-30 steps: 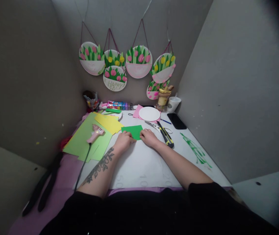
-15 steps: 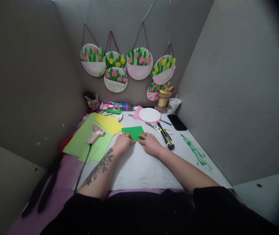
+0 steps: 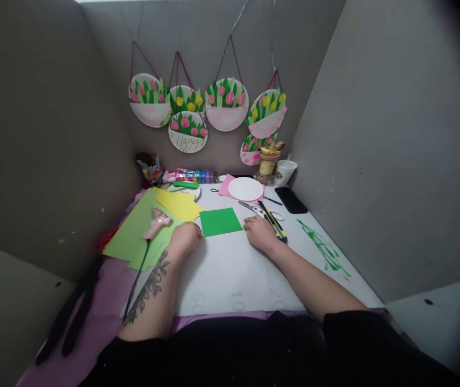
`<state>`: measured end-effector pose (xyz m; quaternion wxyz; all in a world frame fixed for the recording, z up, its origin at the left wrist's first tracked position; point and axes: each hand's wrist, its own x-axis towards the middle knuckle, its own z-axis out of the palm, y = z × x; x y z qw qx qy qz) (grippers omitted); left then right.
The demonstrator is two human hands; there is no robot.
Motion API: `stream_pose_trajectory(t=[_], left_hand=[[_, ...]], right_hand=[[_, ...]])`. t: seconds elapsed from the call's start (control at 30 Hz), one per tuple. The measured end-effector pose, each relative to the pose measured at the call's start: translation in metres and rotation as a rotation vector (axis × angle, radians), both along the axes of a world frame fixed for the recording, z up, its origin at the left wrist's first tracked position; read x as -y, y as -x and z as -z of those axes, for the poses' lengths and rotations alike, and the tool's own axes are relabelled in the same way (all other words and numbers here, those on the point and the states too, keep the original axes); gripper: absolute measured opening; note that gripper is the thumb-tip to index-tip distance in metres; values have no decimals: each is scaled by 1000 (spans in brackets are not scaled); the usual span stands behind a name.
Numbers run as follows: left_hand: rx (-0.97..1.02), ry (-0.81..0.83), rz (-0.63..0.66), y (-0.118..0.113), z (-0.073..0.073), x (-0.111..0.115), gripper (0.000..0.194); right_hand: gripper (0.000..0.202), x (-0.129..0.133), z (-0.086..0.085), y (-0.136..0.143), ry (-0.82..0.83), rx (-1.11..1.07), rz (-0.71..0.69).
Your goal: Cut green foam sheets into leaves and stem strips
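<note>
From my seat far away, I see a green paper [image 3: 221, 221] lying flat on the white table top [image 3: 230, 285], right between my two hands. My left hand [image 3: 185, 236] is by its left side, with the fingers curled in. My right hand [image 3: 259, 232] is by its right side, with the fingers bent a bit. The paper isn't lifted up. I can't tell if the fingertips touch its edges, or how far open each hand is, but I see nothing held up in them.

How far along is it? The green paper looks like one whole piece, with no fold or cut shape that I can see. So I think the work on this piece is at its start, and most of it is left. Some cutting looks done, because thin green scraps [image 3: 322, 247] lie over on the right. Up on the wall, the paper plate baskets [image 3: 227, 118] look all done, full of paper flowers. The round white plate [image 3: 246, 189] on the pink paper [image 3: 224, 186] looks plain, with no flowers on it.

The box cutter [image 3: 277, 228] and the scissors [image 3: 249, 206] lie near my right hand. The pink glue gun [image 3: 155, 228] rests on the light green paper [image 3: 123, 239] to the left.
</note>
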<state>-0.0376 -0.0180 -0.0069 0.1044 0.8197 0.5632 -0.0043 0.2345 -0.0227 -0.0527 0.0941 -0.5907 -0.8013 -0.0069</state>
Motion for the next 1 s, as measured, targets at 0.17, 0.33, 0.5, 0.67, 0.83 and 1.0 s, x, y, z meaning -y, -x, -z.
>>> stream_pose_trajectory(t=[0.17, 0.33, 0.5, 0.67, 0.83, 1.0], left_hand=[[142, -204, -45, -2, 20, -12, 45], [233, -181, 127, -19, 29, -4, 39], [169, -138, 201, -34, 30, 7, 32], [86, -140, 218, -40, 32, 12, 36], [-32, -119, 224, -47, 37, 15, 35], [-106, -106, 202, -47, 38, 17, 38]], right_hand=[[36, 3, 2, 1, -126, -217, -95], [36, 15, 4, 31, -50, -207, -347], [47, 19, 8, 46, 14, -69, -269], [55, 17, 12, 44, 114, -49, -245], [57, 15, 12, 44, 156, -61, -226], [57, 19, 7, 48, 164, -44, -154]])
